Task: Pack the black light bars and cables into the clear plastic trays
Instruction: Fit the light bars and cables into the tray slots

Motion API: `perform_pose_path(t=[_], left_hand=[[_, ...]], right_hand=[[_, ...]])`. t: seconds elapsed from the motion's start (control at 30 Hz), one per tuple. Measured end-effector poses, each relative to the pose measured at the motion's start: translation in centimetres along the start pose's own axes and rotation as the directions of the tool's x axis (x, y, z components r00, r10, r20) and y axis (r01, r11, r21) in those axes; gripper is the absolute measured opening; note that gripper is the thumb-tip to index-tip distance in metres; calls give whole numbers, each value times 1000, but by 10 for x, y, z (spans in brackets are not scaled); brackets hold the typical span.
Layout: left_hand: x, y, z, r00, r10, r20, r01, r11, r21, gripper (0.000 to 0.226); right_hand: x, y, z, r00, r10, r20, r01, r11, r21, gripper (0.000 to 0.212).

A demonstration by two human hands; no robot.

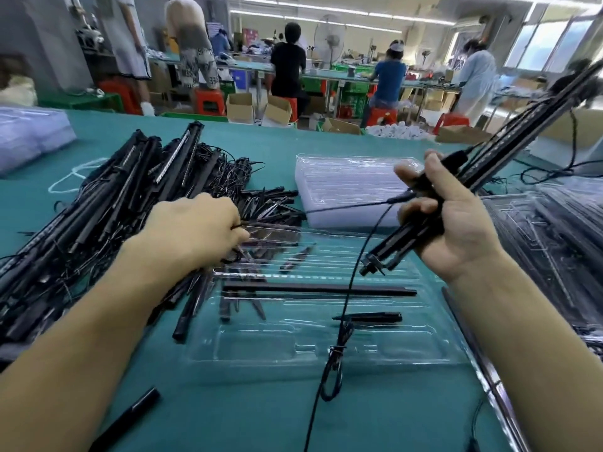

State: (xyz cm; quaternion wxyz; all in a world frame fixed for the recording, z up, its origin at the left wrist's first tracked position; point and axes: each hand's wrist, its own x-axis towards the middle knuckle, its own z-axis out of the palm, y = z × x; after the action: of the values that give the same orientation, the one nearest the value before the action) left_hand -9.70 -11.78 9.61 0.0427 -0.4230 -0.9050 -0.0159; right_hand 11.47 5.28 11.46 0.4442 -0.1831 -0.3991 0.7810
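Right hand is raised over the right half of the desk, palm toward the camera, fingers curled round a bundle of black light bars. The bundle runs from just below the hand up toward the desk's far right corner. A cable hangs from the bundle just left of the hand. It drops across the clear plastic tray and passes through a tied coil near the tray's front edge. Left hand lies knuckles up at the tray's far left corner, against the pile of light bars and cables. Its fingers are curled and pinch a thin black wire; anything else in its grip is hidden beneath it. The tray sits at the desk's middle, between the two forearms. One long black bar lies across its slots, with a short black piece nearer the front. The pile fills the desk's left side. A stack of empty clear trays stands beyond the tray toward the far edge. Filled trays are heaped along the right edge. A loose black bar lies near the front left corner. The desk top is teal. Beyond its far edge, workers sit on red stools at long benches, among cardboard boxes.
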Motion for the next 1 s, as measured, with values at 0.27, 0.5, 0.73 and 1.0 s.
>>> perform_pose_path(t=[0.27,0.5,0.73,1.0], left_hand=[[35,-77,36,826,-475,-303,398,872,-284,17],[43,-102,79,794,-602,-88,566,784,-256,89],[54,-42,63,976,-145,-163,81,934,-348,73],[10,61,43,745,646,162,-55,302,-952,64]], right_hand=[[-8,-30,-30,995,-46,93,45,999,8,18],[-10,-36,-22,983,25,180,-16,998,-54,24],[4,-4,-11,976,148,161,-148,989,-11,19],[14,28,18,980,97,175,-129,974,184,21]])
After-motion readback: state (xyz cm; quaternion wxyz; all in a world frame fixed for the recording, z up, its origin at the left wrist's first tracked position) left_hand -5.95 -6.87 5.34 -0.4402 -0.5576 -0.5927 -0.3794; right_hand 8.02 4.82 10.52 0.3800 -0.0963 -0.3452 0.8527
